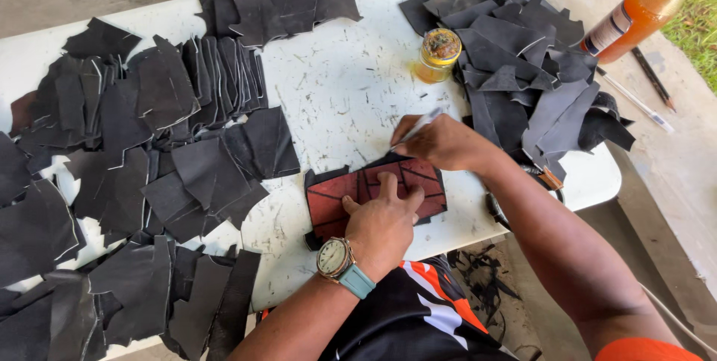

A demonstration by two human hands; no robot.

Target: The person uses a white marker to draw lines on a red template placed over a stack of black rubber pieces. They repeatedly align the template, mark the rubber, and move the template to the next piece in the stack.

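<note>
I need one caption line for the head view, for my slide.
Left hand presses red template on black leather; right hand traces with pen.

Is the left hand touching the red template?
Touching. The head view shows the left hand pressed flat on the red template, fingers spread over its surface with no gap, while the right hand holds a pen.

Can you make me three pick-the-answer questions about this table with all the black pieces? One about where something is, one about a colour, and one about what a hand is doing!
1. Where is the small glass jar?
A. on the white table
B. on the ground
C. in a hand

2. What colour is the pattern piece under the left hand?
A. green
B. reddish-brown
C. yellow

3. What is the right hand doing?
A. resting flat
B. holding a pen
C. lifting the bottle

Answers: 1 A, it stands on the tabletop; 2 B, reddish-brown against black; 3 B, fingers pinch the pen.
</note>
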